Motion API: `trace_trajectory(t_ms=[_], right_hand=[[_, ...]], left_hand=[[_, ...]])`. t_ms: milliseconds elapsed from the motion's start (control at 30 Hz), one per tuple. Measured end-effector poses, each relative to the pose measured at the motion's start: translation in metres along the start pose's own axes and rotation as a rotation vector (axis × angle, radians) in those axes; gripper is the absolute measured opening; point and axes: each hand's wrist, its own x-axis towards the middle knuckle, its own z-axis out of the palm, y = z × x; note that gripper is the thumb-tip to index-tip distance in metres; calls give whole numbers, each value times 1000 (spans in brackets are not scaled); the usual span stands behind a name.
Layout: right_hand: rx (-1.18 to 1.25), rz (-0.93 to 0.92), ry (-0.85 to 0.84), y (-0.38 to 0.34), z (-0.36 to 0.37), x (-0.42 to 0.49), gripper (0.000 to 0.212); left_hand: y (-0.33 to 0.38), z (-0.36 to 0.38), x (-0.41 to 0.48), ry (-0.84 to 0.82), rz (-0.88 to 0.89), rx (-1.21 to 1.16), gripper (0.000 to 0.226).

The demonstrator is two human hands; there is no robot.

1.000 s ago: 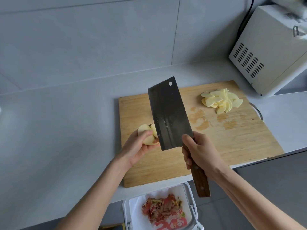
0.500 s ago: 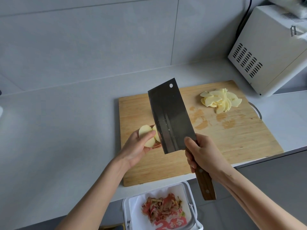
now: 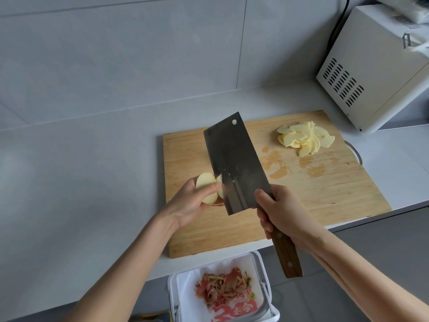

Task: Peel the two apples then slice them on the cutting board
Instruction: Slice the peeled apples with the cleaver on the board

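Your left hand (image 3: pixel 192 203) has its grip curled round the peeled apple pieces (image 3: pixel 205 182), thumb across the front, over the left part of the cutting board (image 3: pixel 325 187). Your right hand (image 3: pixel 281 212) has a full closed grip on the wooden handle of the cleaver (image 3: pixel 234 163). The blade is raised w/ its flat side facing you, right beside the apple pieces & hiding part of them. A pile of slices (image 3: pixel 304 139) sits at the board's far right corner, well apart. The board lies on the worktop (image 3: pixel 81 182). Below its edge is a white bin (image 3: pixel 257 256) w/ red peels (image 3: pixel 222 287).

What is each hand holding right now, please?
Left hand: holds the apple over the board.
Right hand: grips the cleaver by its handle.
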Motion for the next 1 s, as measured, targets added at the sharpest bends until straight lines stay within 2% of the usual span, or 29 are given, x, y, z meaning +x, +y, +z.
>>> trace_trajectory(t_ms=[167,333,467,633,700,800,867,1000], right_hand=[[7,-53,55,4,9,-1,22],[-10,24,-21,4,-2,-3,22],[59,-33,70,11,13,-4,22],[42,1,18,7,3,-3,23],[52,2,12,5,-1,-1,22],[146,18,-23,2,-5,0,15],[197,41,-53,1,-8,0,11],[206,95,-88,-5,-12,-1,16]], left_hand=[[-6,11,1,68,39,-134,21],[-4,-1,0,-78,-37,4,14],[-6,9,2,34,1,-116,18],[-5,2,-1,-45,-38,-41,22],[-1,-2,-1,-114,-71,-141,33],[0,-5,-2,-279,-106,-369,64],[-2,-2,-2,-387,-97,-454,72],[-5,6,-2,-387,-81,-551,82]])
